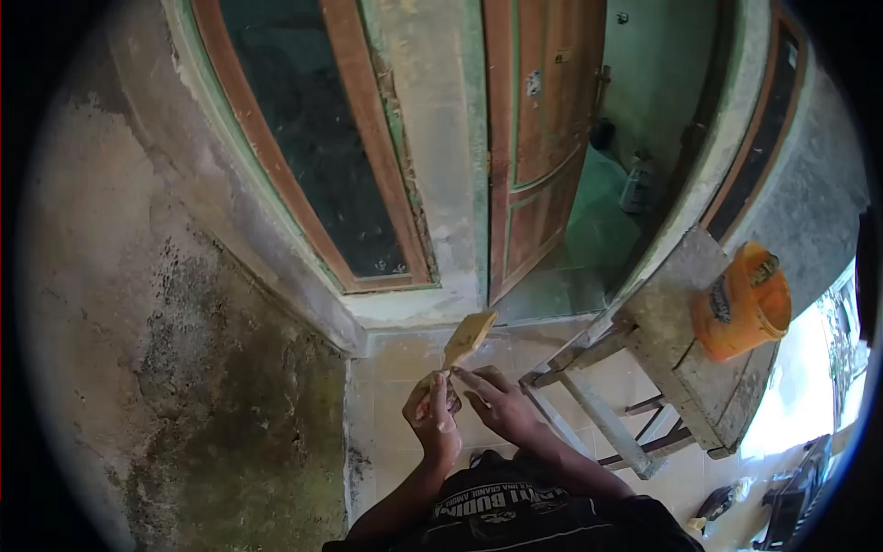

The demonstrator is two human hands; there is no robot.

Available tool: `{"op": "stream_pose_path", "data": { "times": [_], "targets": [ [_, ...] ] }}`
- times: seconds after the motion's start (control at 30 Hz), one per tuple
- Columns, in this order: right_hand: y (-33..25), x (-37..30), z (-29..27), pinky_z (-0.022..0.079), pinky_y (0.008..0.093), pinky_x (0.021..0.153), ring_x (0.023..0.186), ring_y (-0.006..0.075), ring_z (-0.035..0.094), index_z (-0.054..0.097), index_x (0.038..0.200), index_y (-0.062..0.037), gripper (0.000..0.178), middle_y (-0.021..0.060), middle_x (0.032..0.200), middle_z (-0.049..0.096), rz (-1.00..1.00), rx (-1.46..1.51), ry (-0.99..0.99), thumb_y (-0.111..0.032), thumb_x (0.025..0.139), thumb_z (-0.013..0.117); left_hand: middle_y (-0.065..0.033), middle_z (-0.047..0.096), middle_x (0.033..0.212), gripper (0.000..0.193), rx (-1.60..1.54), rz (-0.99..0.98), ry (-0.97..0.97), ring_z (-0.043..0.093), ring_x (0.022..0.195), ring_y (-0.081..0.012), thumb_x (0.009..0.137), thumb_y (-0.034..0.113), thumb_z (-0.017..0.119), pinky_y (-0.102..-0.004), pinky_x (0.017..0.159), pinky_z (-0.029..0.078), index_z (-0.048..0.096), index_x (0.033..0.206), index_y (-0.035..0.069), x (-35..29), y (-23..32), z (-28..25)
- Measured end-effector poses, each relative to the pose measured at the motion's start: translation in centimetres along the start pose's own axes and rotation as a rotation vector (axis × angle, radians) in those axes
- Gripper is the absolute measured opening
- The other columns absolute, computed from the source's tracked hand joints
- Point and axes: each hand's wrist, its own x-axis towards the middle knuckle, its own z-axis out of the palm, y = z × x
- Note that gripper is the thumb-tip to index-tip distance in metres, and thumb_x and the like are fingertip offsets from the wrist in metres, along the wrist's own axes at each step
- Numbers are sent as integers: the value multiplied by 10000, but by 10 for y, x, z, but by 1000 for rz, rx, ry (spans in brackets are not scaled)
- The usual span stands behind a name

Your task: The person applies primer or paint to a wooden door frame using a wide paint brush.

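Observation:
In front of my chest I hold a putty knife (471,339) upright, with its flat, tan-coloured blade pointing up and away. My left hand (434,416) is closed round the handle, thumb along it, and hides most of the grip. Pale smears mark that hand. My right hand (501,405) comes in from the right with its fingers partly stretched and spread. Its index fingertip reaches the neck of the knife, just below the blade; whether it presses there I cannot tell.
At the right, an orange bucket (736,313) stands on a worn wooden bench (658,354). Ahead are a part-open wooden door (543,138) and a framed window (313,129). A stained wall (248,386) rises on the left. Dark items (722,501) lie on the tiled floor at the lower right.

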Motion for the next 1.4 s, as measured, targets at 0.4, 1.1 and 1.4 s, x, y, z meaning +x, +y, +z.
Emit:
{"op": "stream_pose_path", "data": {
  "times": [0.4, 1.1, 1.4],
  "targets": [
    [43, 108, 85, 509, 357, 702, 814, 307, 591, 566, 1116, -24, 367, 143, 933, 570, -98, 162, 71, -32, 750, 598, -73, 583, 815, 129, 553, 556, -1, 544, 728, -153, 782, -14, 645, -273, 683, 445, 598, 901, -31, 101, -28, -32],
    [302, 239, 162, 484, 361, 785, 889, 272, 601, 672, 843, -5, 161, 146, 893, 632, 516, 173, 701, 36, 691, 706, -82, 529, 877, 319, 992, 400, -741, 503, 690, -142, 785, 3, 612, -245, 588, 428, 555, 1099, 1, 442, -147, -97],
    [420, 250, 263, 504, 336, 852, 952, 260, 615, 537, 872, 21, 175, 188, 951, 633, 423, 853, 1052, 90, 744, 636, -111, 567, 860, 237, 953, 1239, -1001, 558, 703, -205, 697, -97, 575, -304, 634, 465, 637, 892, 24, 625, -181, -112]
  ]
}}
